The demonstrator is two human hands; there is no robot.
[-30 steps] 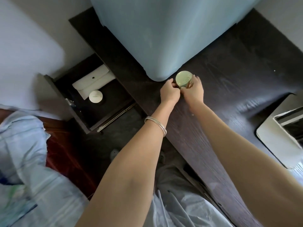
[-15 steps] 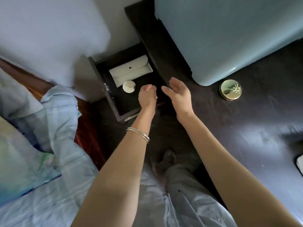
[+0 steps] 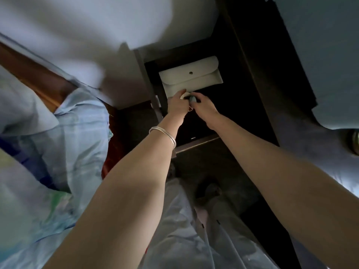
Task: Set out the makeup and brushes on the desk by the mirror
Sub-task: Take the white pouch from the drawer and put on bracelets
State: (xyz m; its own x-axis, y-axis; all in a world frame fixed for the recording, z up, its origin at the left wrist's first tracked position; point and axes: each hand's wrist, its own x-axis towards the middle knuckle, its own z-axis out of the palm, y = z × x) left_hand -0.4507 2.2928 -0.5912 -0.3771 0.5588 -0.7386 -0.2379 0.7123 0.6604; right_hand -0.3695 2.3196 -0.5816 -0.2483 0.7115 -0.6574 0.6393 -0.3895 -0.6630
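Hands now both down inside the open dark wooden drawer (image 3: 229,105); half a second ago they hovered apart above its near edge. Left hand (image 3: 175,105) and right hand (image 3: 204,106) meet at the small round white compact (image 3: 184,95), fingers curled onto it; looks like a shared pinch, but motion blur hides the exact grip. Compact sits just near of the flat white snap-button pouch (image 3: 191,78), smooth, envelope-shaped, at the drawer's far end. Round gold-lidded tin (image 3: 355,139) has slid to the right frame edge, on the dark woodgrain desk (image 3: 287,136). No writing readable. Thin silver bangles (image 3: 165,135) on left wrist.
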